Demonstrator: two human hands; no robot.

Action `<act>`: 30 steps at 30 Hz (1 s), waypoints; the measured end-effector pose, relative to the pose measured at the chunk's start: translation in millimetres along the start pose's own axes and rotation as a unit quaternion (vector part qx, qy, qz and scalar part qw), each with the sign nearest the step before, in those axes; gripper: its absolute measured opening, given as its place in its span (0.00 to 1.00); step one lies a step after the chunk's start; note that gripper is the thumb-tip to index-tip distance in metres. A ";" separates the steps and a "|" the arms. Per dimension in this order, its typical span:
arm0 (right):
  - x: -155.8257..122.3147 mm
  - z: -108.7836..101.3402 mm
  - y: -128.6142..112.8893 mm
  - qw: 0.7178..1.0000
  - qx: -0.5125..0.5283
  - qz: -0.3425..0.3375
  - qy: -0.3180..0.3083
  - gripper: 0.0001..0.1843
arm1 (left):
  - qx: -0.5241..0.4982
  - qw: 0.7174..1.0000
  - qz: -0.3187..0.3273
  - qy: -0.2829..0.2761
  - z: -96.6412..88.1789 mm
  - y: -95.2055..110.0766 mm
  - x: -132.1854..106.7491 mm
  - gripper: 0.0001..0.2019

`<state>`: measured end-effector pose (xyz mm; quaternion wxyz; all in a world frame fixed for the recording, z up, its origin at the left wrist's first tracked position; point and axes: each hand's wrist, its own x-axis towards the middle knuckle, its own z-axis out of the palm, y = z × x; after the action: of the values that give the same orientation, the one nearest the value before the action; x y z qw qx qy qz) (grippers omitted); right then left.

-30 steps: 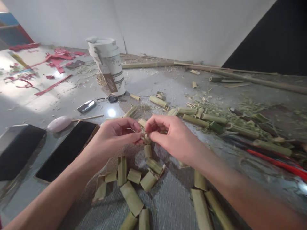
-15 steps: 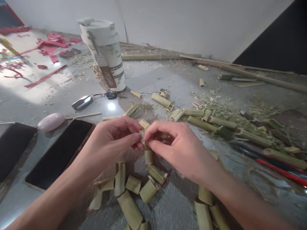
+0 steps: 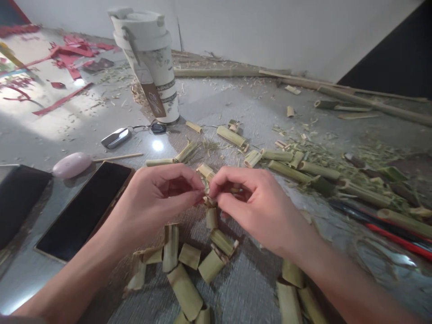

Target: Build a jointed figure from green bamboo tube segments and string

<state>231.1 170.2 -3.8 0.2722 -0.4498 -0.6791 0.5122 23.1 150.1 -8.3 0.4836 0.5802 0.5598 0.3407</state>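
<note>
My left hand and my right hand meet near the middle of the table, each with thumb and forefinger pinched. What lies between the fingertips is too small to make out. Just below them stands a short bamboo tube, and a pale bamboo piece shows beyond the fingertips. Nearer to me, several cut bamboo pieces lie end to end in a jointed shape, one of them a split-looking section. More bamboo tubes lie under my right forearm.
A white tumbler stands at the back left, near a key fob. A dark phone and a pink oval object lie left. Bamboo shavings, tubes and a red-and-black tool spread right. Red scraps lie far left.
The view has shifted a little, so the tumbler and table sit higher in it. My pinched fingertips have drawn slightly apart, and both hands stay over the same spot.
</note>
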 end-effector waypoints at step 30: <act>15.7 -22.2 -15.6 0.963 -0.233 -0.107 0.081 0.07 | -0.018 0.999 0.033 -0.014 -0.1 -2.9 0.5 0.01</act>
<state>237.4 193.0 16.7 0.2674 -0.4651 -0.7996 0.2699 22.2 150.4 -11.1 0.4901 0.5942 0.5276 0.3583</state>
